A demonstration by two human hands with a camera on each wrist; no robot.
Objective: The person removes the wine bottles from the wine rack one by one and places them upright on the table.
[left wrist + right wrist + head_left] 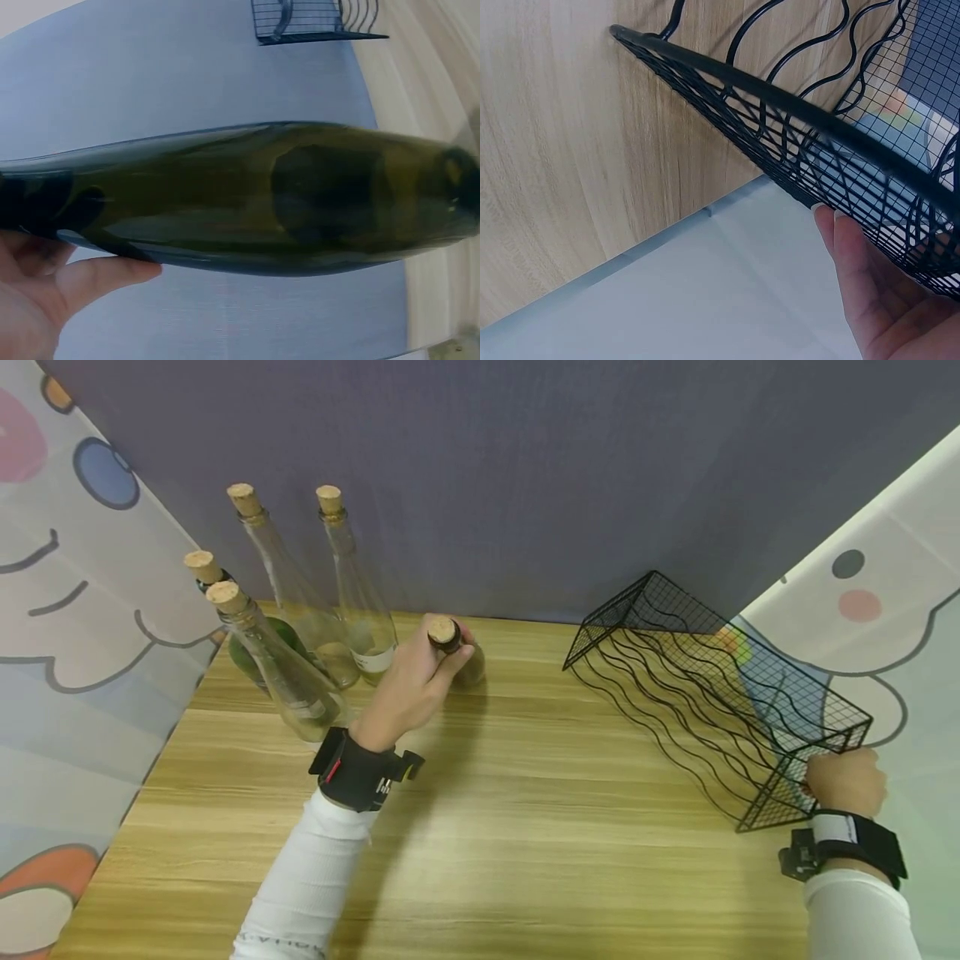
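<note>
My left hand (412, 685) grips a dark green glass bottle (225, 202) around its neck; a cork (442, 629) tops it. In the head view the bottle is upright, its body mostly hidden behind the hand. Whether its base touches the table cannot be told. At the right, my right hand (849, 782) holds the near end of a black wire bottle rack (823, 740). In the right wrist view, fingers (855, 262) lie against the outside of the rack's mesh end panel, and part of the hand shows through the mesh.
Left of my left hand stand corked bottles: clear ones at the back (363, 610) and front (281, 672), another clear one (288, 568) behind, and a green one (243, 652) partly hidden. A grey panel (480, 485) closes off the back of the wooden table (540, 827).
</note>
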